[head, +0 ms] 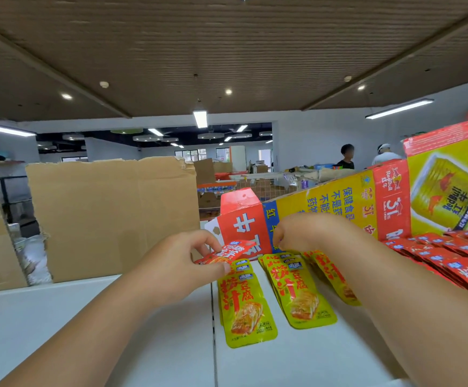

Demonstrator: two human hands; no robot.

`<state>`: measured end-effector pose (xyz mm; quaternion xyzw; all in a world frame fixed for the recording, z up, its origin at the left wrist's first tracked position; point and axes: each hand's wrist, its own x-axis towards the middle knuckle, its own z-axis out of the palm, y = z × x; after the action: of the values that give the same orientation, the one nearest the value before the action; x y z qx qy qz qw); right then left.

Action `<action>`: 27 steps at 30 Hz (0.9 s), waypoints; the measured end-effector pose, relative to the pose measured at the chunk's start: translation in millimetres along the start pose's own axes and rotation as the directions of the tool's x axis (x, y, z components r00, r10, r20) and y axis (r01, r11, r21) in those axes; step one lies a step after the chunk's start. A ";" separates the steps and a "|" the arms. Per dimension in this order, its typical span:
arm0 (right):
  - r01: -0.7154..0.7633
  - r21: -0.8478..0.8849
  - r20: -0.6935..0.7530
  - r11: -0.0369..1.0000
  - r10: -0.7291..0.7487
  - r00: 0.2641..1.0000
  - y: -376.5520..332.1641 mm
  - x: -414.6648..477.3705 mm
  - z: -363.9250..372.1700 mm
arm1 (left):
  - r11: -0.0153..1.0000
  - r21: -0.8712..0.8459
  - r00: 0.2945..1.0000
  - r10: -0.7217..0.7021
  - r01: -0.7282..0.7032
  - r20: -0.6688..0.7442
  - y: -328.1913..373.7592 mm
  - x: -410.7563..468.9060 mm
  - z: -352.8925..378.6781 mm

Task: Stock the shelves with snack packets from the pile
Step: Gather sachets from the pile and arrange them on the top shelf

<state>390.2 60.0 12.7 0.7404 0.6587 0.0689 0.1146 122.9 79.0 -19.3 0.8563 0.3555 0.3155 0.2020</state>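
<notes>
Pinching red packet (223,254), left hand (179,263) is risking dropping it onto yellow stacks (300,291); right hand (302,233) is curling fingers, hold unclear.

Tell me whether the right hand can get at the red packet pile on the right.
Probably yes: the red pile lies uncovered to the right of the right hand, with only flat yellow packets between. The left hand pinches a red packet.

A torn brown cardboard panel (110,216) stands upright at centre left. A red-and-yellow Red Bull carton (367,202) fills the right. Far back at right stand a person in black (346,159) and a person in white (385,155), under lit ceiling strips (200,118).
</notes>
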 end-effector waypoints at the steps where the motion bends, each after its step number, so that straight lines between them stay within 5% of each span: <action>1: 0.012 -0.030 0.020 0.999 -0.012 1.000 0.9 7.9 6.3 | 1.000 -0.005 1.000 0.001 -0.001 -0.002 -0.4 0.0 0.2; 17: 0.072 -0.124 -0.040 0.990 -0.077 0.996 1.3 26.4 32.8 | 0.999 0.051 1.000 -0.009 0.008 0.011 -2.2 1.3 0.2; 27: 0.048 -0.023 -0.068 0.999 -0.049 0.996 2.8 27.9 33.1 | 0.998 0.064 1.000 -0.014 0.014 0.000 -1.6 0.7 -1.0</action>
<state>404.7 84.7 -19.9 0.7201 0.6793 0.0986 0.1016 121.8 80.7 -19.2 0.8599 0.3712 0.3025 0.1769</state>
